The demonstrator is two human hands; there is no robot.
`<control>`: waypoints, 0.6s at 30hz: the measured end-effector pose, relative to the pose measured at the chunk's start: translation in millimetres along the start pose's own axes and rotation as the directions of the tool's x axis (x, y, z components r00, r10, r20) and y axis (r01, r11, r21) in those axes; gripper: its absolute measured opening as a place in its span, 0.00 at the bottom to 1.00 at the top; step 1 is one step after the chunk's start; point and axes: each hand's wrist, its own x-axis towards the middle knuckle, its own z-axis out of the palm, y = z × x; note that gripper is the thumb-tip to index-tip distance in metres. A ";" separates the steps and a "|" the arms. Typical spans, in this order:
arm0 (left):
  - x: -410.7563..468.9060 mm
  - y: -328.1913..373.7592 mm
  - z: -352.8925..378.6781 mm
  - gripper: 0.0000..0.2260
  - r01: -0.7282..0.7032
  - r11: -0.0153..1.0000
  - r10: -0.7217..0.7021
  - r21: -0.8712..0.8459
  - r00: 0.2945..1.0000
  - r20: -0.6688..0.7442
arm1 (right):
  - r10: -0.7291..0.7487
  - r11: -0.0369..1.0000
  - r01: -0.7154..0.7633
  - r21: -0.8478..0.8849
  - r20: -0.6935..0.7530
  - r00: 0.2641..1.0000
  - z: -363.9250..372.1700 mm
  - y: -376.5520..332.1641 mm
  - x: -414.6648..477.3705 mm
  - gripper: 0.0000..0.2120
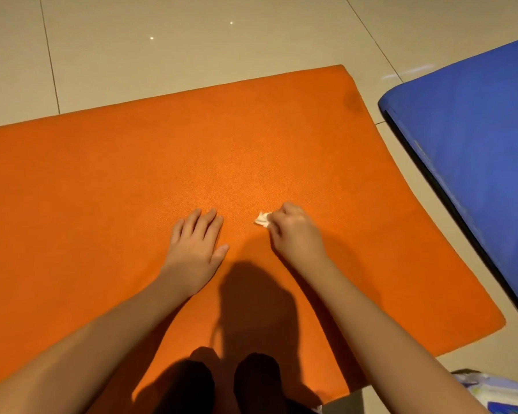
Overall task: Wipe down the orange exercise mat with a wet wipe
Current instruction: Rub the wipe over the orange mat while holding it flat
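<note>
Right hand [293,231] tight around crumpled wet wipe [262,219] on orange mat [102,189]; left hand [196,239] flat, fingers straight.

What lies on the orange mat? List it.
Left hand rests flat on the orange mat; right hand grips a white wipe on it. Most of the wipe hides inside the fist.
</note>
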 end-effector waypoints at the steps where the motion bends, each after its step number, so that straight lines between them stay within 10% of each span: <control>1: -0.6 0.6 1.6 0.32 -0.004 1.000 0.003 -0.007 1.000 -0.022 | 0.075 0.997 -0.075 -0.008 -0.068 0.995 0.1 8.9 7.8 0.03; 5: -1.4 2.3 3.1 0.28 0.001 1.000 -0.002 -0.017 0.998 -0.068 | 0.270 0.961 -0.243 0.131 -0.266 0.926 7.1 4.3 22.5 0.03; 11: 0.8 1.6 1.9 0.28 0.016 1.000 -0.016 -0.006 0.998 -0.054 | -0.059 0.990 0.056 0.133 0.021 0.998 10.4 -4.2 21.1 0.01; 18: 12.8 -8.7 -0.6 0.26 -0.030 0.999 0.025 -0.037 0.993 -0.113 | 0.297 0.949 -0.255 0.187 -0.251 0.921 18.2 -4.9 48.2 0.05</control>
